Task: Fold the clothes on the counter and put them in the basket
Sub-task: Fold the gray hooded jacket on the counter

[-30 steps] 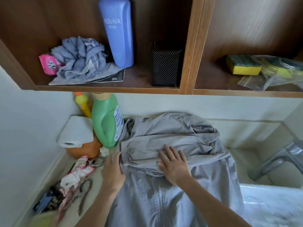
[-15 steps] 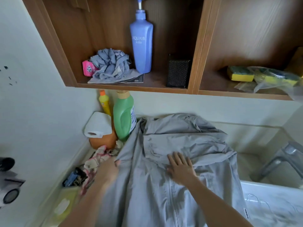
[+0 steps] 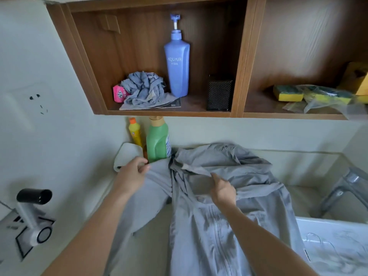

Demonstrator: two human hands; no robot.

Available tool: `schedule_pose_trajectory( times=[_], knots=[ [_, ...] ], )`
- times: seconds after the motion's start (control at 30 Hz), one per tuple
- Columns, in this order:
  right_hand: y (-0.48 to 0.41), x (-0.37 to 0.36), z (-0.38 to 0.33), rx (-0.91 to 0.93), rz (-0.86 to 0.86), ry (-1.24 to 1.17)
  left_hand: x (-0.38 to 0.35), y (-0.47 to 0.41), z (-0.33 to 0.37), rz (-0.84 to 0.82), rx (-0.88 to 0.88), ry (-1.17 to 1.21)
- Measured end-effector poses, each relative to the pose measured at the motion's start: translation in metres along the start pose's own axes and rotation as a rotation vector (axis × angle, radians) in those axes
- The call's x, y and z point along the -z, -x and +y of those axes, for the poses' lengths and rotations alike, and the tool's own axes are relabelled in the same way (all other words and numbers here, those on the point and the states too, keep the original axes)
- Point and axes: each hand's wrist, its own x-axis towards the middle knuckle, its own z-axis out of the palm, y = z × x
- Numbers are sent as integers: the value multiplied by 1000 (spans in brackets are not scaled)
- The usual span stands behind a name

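A grey zip-front jacket (image 3: 229, 226) lies spread over the counter, its zipper running toward me and its hood bunched at the back wall. My left hand (image 3: 132, 174) pinches the jacket's left sleeve and lifts it up near the green bottle. My right hand (image 3: 222, 189) grips a fold of cloth near the jacket's chest. No basket shows in this view.
A green detergent bottle (image 3: 158, 140), a yellow bottle (image 3: 135, 132) and a paper roll (image 3: 127, 156) stand at the back left. The wooden shelf (image 3: 169, 113) overhead holds a blue pump bottle (image 3: 177, 62), a crumpled cloth (image 3: 143, 90) and sponges (image 3: 288, 93). A sink with faucet (image 3: 342, 192) lies right.
My left hand has risen with the left sleeve toward the green bottle. My right hand went from pressing flat on the jacket to gripping a fold. The camera tilted up.
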Motion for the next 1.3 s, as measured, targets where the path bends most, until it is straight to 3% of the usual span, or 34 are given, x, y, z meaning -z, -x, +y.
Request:
schedule_pose_trajectory(
  times=[0.07, 0.1, 0.2, 0.23, 0.37, 0.43, 0.57, 0.63, 0.77, 0.9, 0.97, 1.13, 1.23, 1.3],
  knots=[
    [-5, 3, -16, 58, 177, -238, 12, -10, 8, -15, -52, -13],
    [-9, 5, -22, 118, 99, -269, 18, -16, 11, -40, -63, -29],
    [-9, 6, -37, 271, -570, -17, 33, -32, 18, -84, -99, -75],
    [-6, 5, -40, 296, -637, 59, 37, -39, 20, -79, -96, -72],
    [2, 7, -59, 505, -322, 22, 54, -60, 33, -68, -97, -67],
    [6, 8, -53, 545, -472, 147, 58, -69, 43, -70, -116, -93],
    [17, 13, -30, 429, -880, 372, 70, -77, 59, -62, -86, -214],
    [15, 19, -31, 423, -821, 199, 71, -80, 72, -54, -65, -282],
    [10, 43, -66, 421, -238, -255, 41, -83, 122, -130, -137, -156],
    [7, 72, -100, 258, 69, -681, 4, -62, 187, -454, -95, 279],
    [-2, 83, -98, 97, 160, -900, -4, -61, 197, -561, -101, 329],
    [-20, 103, -56, -157, 92, -1228, -8, -61, 170, -598, -65, 198],
    [-22, 90, -34, -119, 15, -1051, -19, -52, 134, -792, -26, -142],
    [-19, 72, -25, -87, -129, -930, -37, -41, 104, -828, 37, -328]
  ],
)
